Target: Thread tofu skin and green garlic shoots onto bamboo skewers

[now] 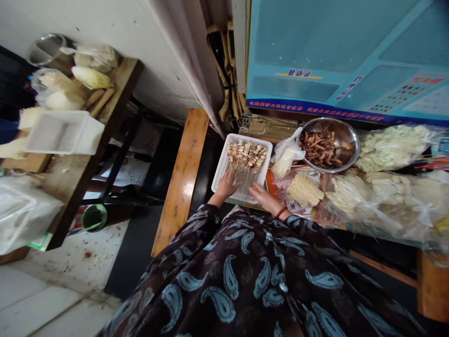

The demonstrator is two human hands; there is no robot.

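A white plastic tray [218, 175] sits in front of me with a bunch of food skewers [247, 157] in it. The threaded pieces are pale and brown, and their bare sticks point toward me. My left hand [226, 186] reaches over the tray's near left side, fingers apart beside the stick ends; whether it touches a stick is too small to make out. At the near right edge, my right hand [265, 197] lies with its fingers stretched toward the sticks, holding nothing I can see. A red bracelet [280, 213] circles my right wrist.
Right of the tray are enoki mushrooms [304, 188], a metal bowl [355, 145] of brown strips, and several bagged foods [393, 147]. A wooden bench [182, 180] stands at left. Farther left, a table [79, 175] bears a white bin [65, 133] and vegetables.
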